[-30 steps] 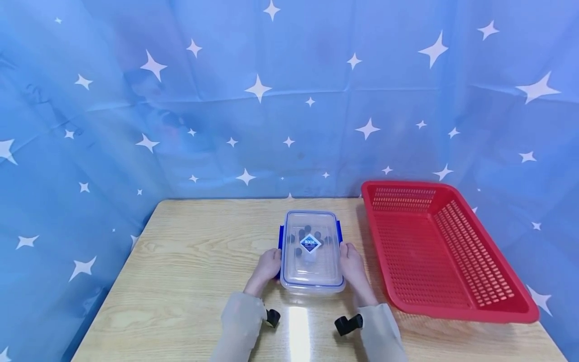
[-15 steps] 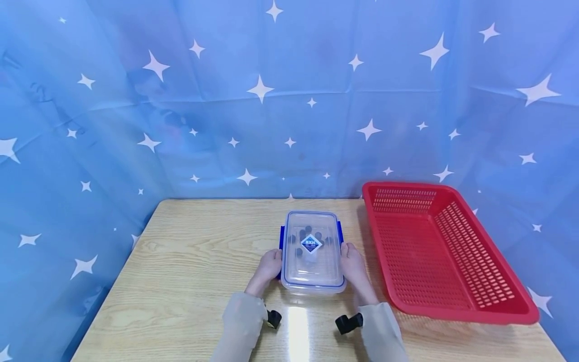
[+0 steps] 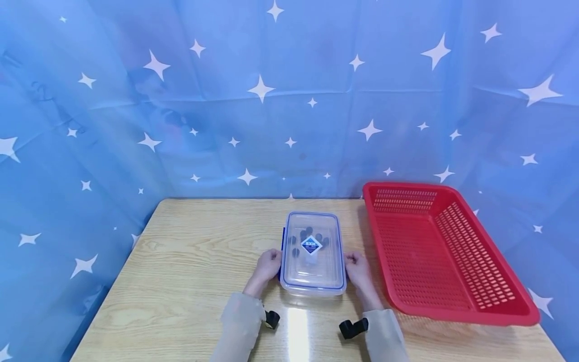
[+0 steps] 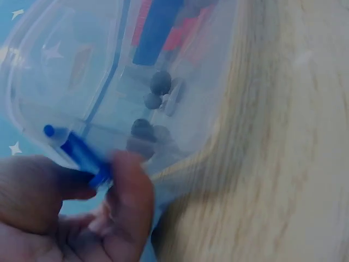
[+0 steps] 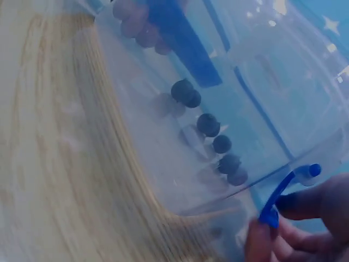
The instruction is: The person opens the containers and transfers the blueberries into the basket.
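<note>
A clear plastic food container (image 3: 313,271) with a blue-edged lid sits on the table in front of me. Several small dark round balls (image 5: 208,125), resembling blueberries, lie on its floor. At its left side my left hand (image 3: 269,263) pinches a blue latch (image 4: 82,153) between thumb and finger. On the opposite side my right hand (image 3: 358,269) pinches the other blue latch (image 5: 279,196), which slants away from the wall in the right wrist view. A diamond-shaped label (image 3: 311,245) marks the lid, which lies on the container.
Close on the right stands a red plastic basket (image 3: 422,251) with slotted walls, reaching past the table's right side. The wooden table (image 3: 190,261) extends to the left. Behind it hangs a blue curtain (image 3: 226,115) with white stars.
My right hand has shifted slightly outward and toward me, its fingers more curled. The right latch no longer shows along the container's side in the head view. A dark ball inside has moved slightly left.
</note>
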Demonstrator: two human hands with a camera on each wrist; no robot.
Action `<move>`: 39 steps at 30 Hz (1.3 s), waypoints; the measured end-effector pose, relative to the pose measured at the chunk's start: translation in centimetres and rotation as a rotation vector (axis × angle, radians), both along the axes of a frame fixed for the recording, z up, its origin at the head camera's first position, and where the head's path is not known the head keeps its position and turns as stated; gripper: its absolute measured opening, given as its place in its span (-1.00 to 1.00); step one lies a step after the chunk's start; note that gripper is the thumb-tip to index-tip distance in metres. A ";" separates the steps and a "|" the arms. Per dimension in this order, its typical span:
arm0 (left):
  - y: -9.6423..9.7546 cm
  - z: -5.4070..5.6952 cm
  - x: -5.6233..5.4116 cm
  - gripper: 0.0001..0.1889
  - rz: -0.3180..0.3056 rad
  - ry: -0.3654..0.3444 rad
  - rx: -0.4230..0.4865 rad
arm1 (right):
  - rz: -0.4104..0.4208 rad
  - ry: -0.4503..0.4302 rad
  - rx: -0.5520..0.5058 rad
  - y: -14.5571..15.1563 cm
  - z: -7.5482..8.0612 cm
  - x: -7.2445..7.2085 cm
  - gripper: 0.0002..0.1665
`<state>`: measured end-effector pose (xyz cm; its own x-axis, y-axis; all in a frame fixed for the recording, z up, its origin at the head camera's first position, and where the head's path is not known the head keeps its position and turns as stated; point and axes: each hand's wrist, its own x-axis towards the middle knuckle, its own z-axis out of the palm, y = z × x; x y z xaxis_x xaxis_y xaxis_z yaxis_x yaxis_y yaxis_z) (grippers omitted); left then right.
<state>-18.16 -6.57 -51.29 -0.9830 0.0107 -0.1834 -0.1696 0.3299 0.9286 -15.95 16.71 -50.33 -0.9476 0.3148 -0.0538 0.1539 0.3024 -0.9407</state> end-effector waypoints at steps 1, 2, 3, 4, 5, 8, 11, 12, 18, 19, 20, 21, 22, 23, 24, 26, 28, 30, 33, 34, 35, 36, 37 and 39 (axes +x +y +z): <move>0.0 0.1 0.1 -0.81 0.032 0.021 0.000 | -0.021 0.018 0.008 0.0 0.0 0.0 -0.85; -0.1 0.3 0.2 -0.84 0.067 0.056 -0.008 | -0.043 0.038 0.027 -0.1 0.1 0.0 -0.86; -0.1 0.6 0.3 -0.88 0.101 0.096 -0.025 | -0.061 0.060 0.055 -0.2 0.2 0.0 -0.87; -0.1 0.9 0.4 -0.90 0.126 0.137 -0.039 | -0.078 0.084 0.100 -0.2 0.3 0.1 -0.87; -0.1 1.3 0.5 -0.90 0.141 0.183 -0.063 | -0.088 0.107 0.139 -0.3 0.5 0.1 -0.85; 0.2 2.5 0.9 -0.88 0.123 0.307 -0.126 | -0.092 0.141 0.233 -0.5 0.9 0.2 -0.78; 0.6 3.5 1.3 -0.83 0.069 0.348 -0.170 | -0.074 0.141 0.279 -0.5 1.4 0.3 -0.72; 0.7 3.7 1.3 -0.81 0.059 0.352 -0.186 | -0.067 0.134 0.284 -0.5 1.5 0.3 -0.71; 0.9 4.3 1.5 -0.72 0.073 0.249 -0.182 | 0.008 0.055 0.274 -0.6 2.5 0.6 -0.67; 0.9 4.3 1.5 -0.71 0.077 0.234 -0.171 | 0.019 0.042 0.272 -0.6 2.6 0.6 -0.67; 0.9 4.3 1.5 -0.70 0.081 0.225 -0.164 | 0.027 0.028 0.271 -0.6 2.7 0.6 -0.67; 0.9 4.3 1.5 -0.69 0.086 0.218 -0.158 | 0.028 0.029 0.276 -0.6 2.8 0.7 -0.66; 0.9 4.3 1.5 -0.69 0.089 0.216 -0.154 | 0.029 0.029 0.281 -0.6 2.9 0.7 -0.66; 0.9 4.3 1.5 -0.69 0.093 0.215 -0.150 | 0.027 0.030 0.285 -0.6 2.9 0.7 -0.66; 0.9 4.3 1.5 -0.68 0.096 0.214 -0.147 | 0.026 0.034 0.289 -0.6 3.0 0.6 -0.66; 0.9 4.3 1.4 -0.68 0.107 0.212 -0.143 | 0.023 0.039 0.293 -0.6 3.0 0.6 -0.66; 0.9 4.3 1.4 -0.68 0.116 0.205 -0.134 | 0.025 0.043 0.291 -0.6 3.0 0.6 -0.65; 0.9 4.3 1.3 -0.68 0.125 0.198 -0.123 | 0.031 0.041 0.289 -0.5 3.1 0.6 -0.64; 0.9 4.3 1.3 -0.68 0.131 0.199 -0.110 | 0.034 0.046 0.300 -0.5 3.3 0.8 -0.63; 0.8 4.3 1.3 -0.68 0.131 0.202 -0.108 | 0.032 0.051 0.304 -0.6 3.4 0.8 -0.64; 0.8 4.4 1.3 -0.67 0.129 0.204 -0.107 | 0.027 0.058 0.309 -0.6 3.5 0.8 -0.65; 0.8 4.4 1.3 -0.66 0.126 0.204 -0.104 | 0.022 0.063 0.312 -0.6 3.6 0.8 -0.66; 0.7 4.6 1.3 -0.66 0.124 0.204 -0.100 | 0.018 0.069 0.313 -0.7 3.7 0.9 -0.66; 0.6 4.9 1.4 -0.64 0.121 0.198 -0.084 | 0.014 0.077 0.314 -0.8 4.0 0.9 -0.66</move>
<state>-16.77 -5.98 -46.37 -0.9931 -0.1161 0.0180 -0.0297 0.3961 0.9177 -15.06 15.88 -46.30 -0.9496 0.2912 0.1163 0.0792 0.5814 -0.8097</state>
